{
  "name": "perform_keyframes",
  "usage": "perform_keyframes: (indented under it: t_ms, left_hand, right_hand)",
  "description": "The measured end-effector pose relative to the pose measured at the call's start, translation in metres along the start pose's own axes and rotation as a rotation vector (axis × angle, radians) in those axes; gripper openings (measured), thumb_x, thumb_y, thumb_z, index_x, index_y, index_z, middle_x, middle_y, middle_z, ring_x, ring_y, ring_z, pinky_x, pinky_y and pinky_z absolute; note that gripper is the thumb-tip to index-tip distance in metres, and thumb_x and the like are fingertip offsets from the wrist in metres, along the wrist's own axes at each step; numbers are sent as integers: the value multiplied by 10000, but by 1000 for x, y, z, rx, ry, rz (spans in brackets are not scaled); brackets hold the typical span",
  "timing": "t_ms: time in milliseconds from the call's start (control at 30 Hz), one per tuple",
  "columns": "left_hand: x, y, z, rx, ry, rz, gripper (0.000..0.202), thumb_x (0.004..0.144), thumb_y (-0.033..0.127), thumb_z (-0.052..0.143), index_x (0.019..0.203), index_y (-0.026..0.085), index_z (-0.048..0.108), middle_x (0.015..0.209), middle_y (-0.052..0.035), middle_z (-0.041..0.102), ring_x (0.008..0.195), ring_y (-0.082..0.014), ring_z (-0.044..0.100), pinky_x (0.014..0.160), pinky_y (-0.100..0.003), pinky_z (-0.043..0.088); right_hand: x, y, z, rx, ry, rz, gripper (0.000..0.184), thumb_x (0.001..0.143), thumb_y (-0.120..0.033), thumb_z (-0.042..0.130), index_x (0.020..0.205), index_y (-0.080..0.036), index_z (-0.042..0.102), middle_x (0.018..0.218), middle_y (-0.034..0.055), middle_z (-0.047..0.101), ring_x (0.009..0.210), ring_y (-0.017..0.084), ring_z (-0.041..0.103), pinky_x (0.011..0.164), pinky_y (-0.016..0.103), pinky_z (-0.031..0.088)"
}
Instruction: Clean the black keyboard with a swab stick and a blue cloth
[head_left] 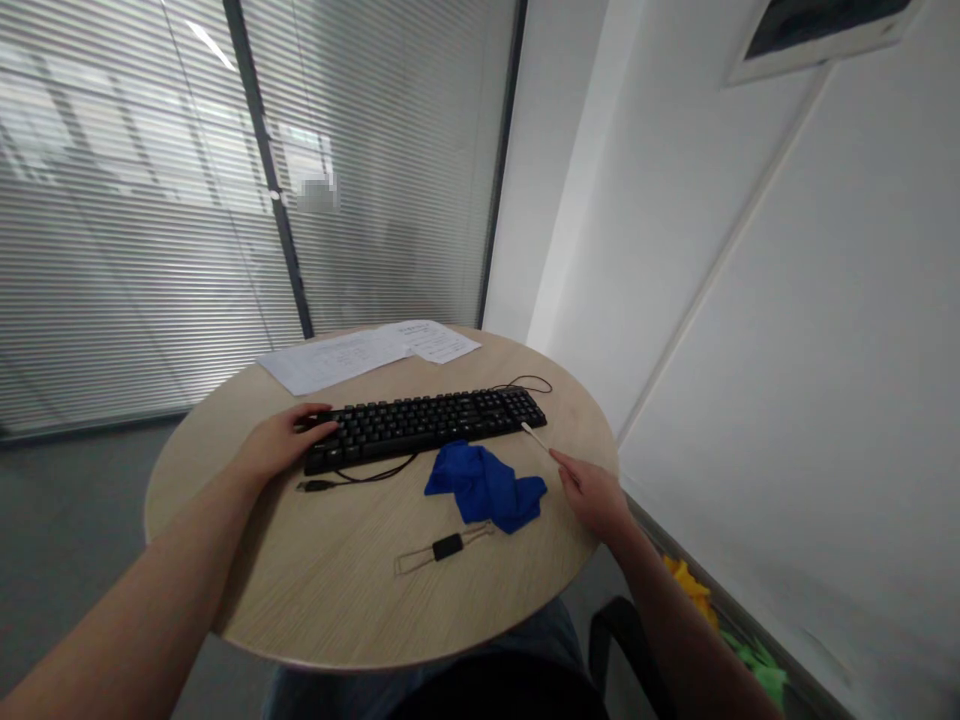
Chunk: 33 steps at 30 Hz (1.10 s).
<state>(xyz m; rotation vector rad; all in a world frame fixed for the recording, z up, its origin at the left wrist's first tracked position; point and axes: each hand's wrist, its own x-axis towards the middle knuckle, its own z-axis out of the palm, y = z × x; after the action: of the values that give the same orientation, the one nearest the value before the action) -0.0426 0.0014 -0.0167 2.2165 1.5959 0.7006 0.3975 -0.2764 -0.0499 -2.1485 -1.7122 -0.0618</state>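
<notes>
A black keyboard lies across the round table, its number pad at the right. My left hand grips the keyboard's left end, thumb and fingers resting on its edge and end keys. Between the fingertips of my right hand is a thin white cotton swab. Its tip reaches the keyboard's lower right corner, by the number pad; whether it touches a key I cannot tell. In front of the keyboard lies a crumpled blue cloth. Nearer me is a wire keycap puller with a black handle.
Printed sheets of paper lie at the table's far side. The keyboard's black cable has its USB plug near my left wrist. A white wall rises close to the table's right. A chair armrest stands below my right arm.
</notes>
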Motion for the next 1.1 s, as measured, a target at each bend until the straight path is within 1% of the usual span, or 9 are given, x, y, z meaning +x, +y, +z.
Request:
perform_keyframes:
  t_ms: [67, 233, 333, 467, 600, 767, 833, 967, 1100]
  left_hand:
    - [0, 0, 0, -8, -3, 2, 653, 786, 655, 550, 1266, 226, 661, 1134, -87, 745, 1040, -281, 686, 968, -378, 497]
    - [-1, 2, -2, -13, -4, 1, 669, 776, 654, 556, 1266, 210, 662, 1123, -100, 744, 1036, -293, 688, 967, -394, 498]
    - [-3, 4, -3, -9, 11, 2, 656, 780, 647, 558, 1267, 220, 663, 1132, -91, 745, 1049, -294, 687, 970, -394, 499]
    - [-2, 4, -2, -14, 3, 0, 664, 769, 648, 557, 1258, 213, 668, 1119, -92, 749, 1034, -299, 690, 958, -395, 502]
    - [0, 1, -1, -24, -5, 3, 688, 763, 657, 556, 1261, 195, 664, 1120, -99, 746, 1020, -298, 692, 958, -394, 499]
    - [0, 0, 0, -27, 9, 0, 681, 756, 657, 564, 1256, 207, 672, 1122, -87, 748, 1033, -303, 691, 958, -395, 505]
    - [1, 0, 0, -42, 13, 5, 678, 742, 657, 573, 1240, 209, 683, 1123, -87, 748, 1036, -305, 693, 962, -392, 507]
    - [3, -5, 4, -66, 35, 9, 657, 721, 665, 593, 1206, 234, 702, 1087, -72, 761, 1002, -306, 706, 940, -387, 521]
    - [6, -9, 6, -76, 40, 31, 664, 708, 672, 603, 1197, 236, 706, 1097, -73, 760, 1012, -306, 702, 944, -381, 520]
  right_hand:
    - [0, -1, 0, -2, -6, -4, 480, 1003, -282, 372, 1437, -222, 569, 1328, 82, 682, 1178, 251, 657, 1003, 367, 478]
    - [-1, -4, -2, -69, 24, 231, 478, 1009, -306, 359, 1433, -260, 575, 1278, 86, 710, 1123, 269, 681, 934, 373, 502]
    - [-2, -3, -2, -77, 51, 297, 490, 1008, -314, 356, 1457, -260, 546, 1289, 92, 702, 1110, 274, 682, 920, 378, 505]
    - [-1, -3, -2, -59, 48, 268, 495, 1016, -320, 354, 1481, -261, 514, 1312, 86, 690, 1134, 259, 670, 953, 363, 487]
    - [0, -6, -4, -68, 4, 190, 477, 1012, -304, 363, 1447, -269, 557, 1299, 79, 699, 1138, 252, 669, 966, 355, 480]
    - [-1, -6, -4, -91, 38, 353, 486, 1008, -316, 360, 1452, -273, 552, 1314, 82, 690, 1145, 269, 669, 935, 373, 498]
    - [-1, -5, -3, -78, 46, 344, 488, 1009, -320, 357, 1456, -276, 547, 1332, 77, 680, 1156, 265, 664, 943, 371, 495]
    - [0, -3, -1, -68, 23, 244, 481, 1010, -320, 362, 1450, -283, 554, 1308, 70, 695, 1141, 249, 667, 960, 354, 484]
    - [0, -2, 0, -79, 44, 337, 482, 1005, -322, 362, 1444, -294, 561, 1311, 69, 692, 1140, 266, 666, 951, 374, 491]
